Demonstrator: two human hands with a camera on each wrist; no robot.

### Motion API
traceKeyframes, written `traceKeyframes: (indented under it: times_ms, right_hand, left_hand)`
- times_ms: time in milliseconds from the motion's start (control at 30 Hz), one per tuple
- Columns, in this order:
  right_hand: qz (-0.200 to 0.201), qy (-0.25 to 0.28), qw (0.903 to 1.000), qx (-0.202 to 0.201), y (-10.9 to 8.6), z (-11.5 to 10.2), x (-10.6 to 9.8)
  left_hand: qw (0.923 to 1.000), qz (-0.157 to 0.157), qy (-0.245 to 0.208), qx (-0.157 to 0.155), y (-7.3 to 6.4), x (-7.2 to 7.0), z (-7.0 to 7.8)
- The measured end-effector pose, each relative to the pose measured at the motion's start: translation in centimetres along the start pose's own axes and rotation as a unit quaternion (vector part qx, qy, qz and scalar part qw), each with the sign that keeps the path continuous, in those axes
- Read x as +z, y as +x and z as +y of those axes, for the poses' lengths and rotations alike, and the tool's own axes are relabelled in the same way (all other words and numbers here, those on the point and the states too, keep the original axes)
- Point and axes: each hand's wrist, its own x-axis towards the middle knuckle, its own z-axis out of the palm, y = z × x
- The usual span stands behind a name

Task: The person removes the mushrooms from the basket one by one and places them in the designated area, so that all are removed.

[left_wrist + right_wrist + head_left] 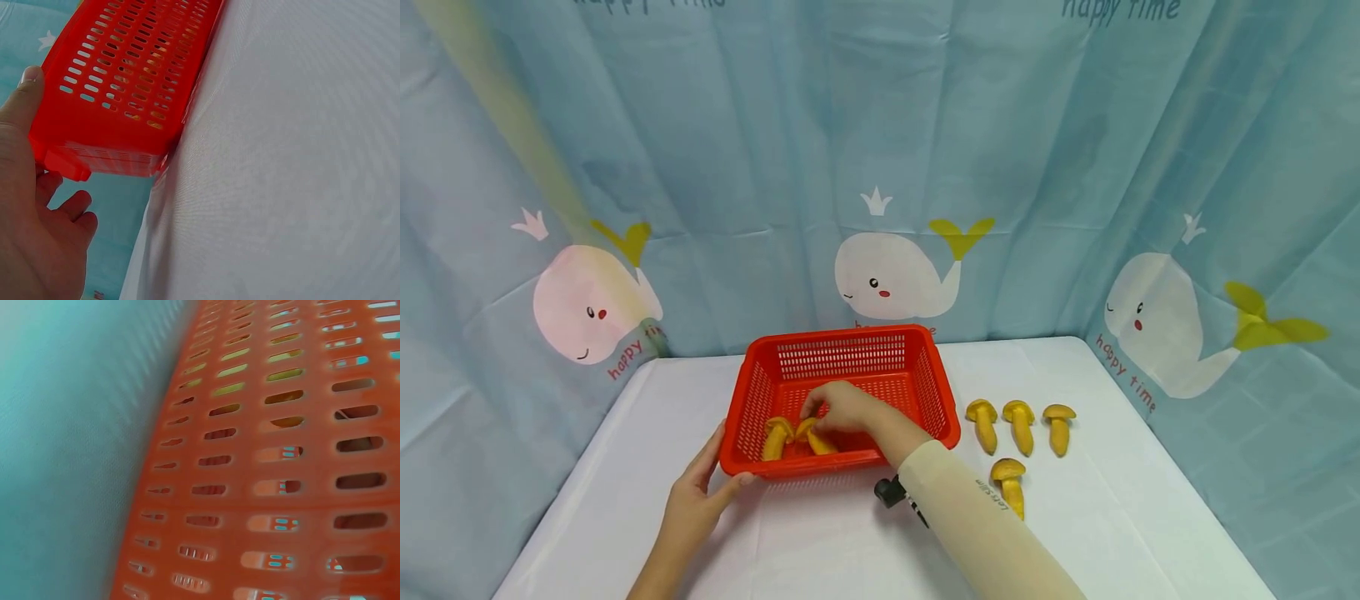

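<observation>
Pale sleeve (992, 525) fabric slants across the near part of the white table (820, 542), leading to a red basket (805, 466) near its far edge. At the basket's near left corner, the left hand (696, 492) holds it between thumb and fingers, seemingly to steady it. Inside that corner lies a mushroom (773, 445), with a second mushroom (822, 447) beside it, along the near wall. The right hand (844, 407) bends down over this one, fingers drawn narrow; whether they pinch it, I cannot tell. Laying mushrooms in the basket looks like the step in hand; the next move probably calls for a gentle release, then a reach toward the table's right edge. Three mushrooms (1022, 429) lie there in a row, another mushroom (1009, 475) nearer, all orange-yellow, round-capped and thick-stemmed, caps toward the far edge.
</observation>
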Motion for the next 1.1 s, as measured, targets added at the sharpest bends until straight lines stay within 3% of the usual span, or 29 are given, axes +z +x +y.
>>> traceKeyframes:
  times_ms: [300, 1100]
  right_hand:
    - [0.05, 0.008, 0.9985, -0.02, -0.6, -0.6, -0.9]
    - [0.133, 0.006, 0.9879, -0.079, -4.6, -4.1, -4.7]
  left_hand:
    - [0.9996, 0.002, -0.016, 0.021, 0.2, 0.1, 0.0]
    - [1.0, 0.003, 0.001, -0.007, -0.2, -0.1, 0.5]
